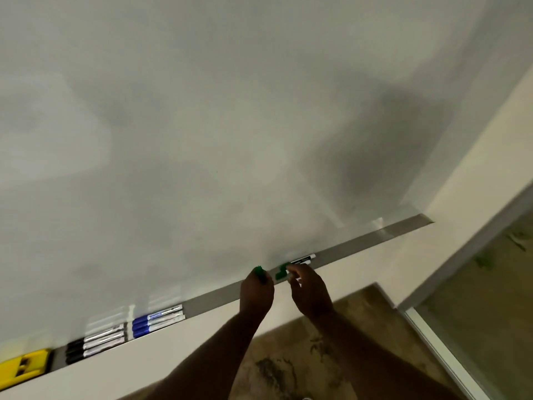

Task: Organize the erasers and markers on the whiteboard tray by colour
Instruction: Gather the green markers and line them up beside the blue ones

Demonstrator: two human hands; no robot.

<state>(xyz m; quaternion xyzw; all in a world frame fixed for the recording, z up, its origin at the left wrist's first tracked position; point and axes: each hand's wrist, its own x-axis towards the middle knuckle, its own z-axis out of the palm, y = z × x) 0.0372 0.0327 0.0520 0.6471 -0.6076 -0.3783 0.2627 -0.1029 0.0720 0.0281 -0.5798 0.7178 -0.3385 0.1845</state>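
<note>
A grey tray (360,246) runs along the bottom of the whiteboard. My left hand (256,293) is closed around a green marker (260,273) whose cap sticks up above the fist. My right hand (310,290) pinches the white barrels of two green-capped markers (281,272) that lie on the tray; a marker with a black label (302,259) lies just behind them. Further left on the tray lie three blue-capped markers (157,320), then three black-capped markers (95,343). A yellow eraser (24,366) sits at the far left end.
The whiteboard (230,125) fills the upper view. The tray's right stretch towards its end is bare metal. A cream wall lies below the tray, patterned carpet (288,356) underfoot, and a glass door frame (450,356) stands at the right.
</note>
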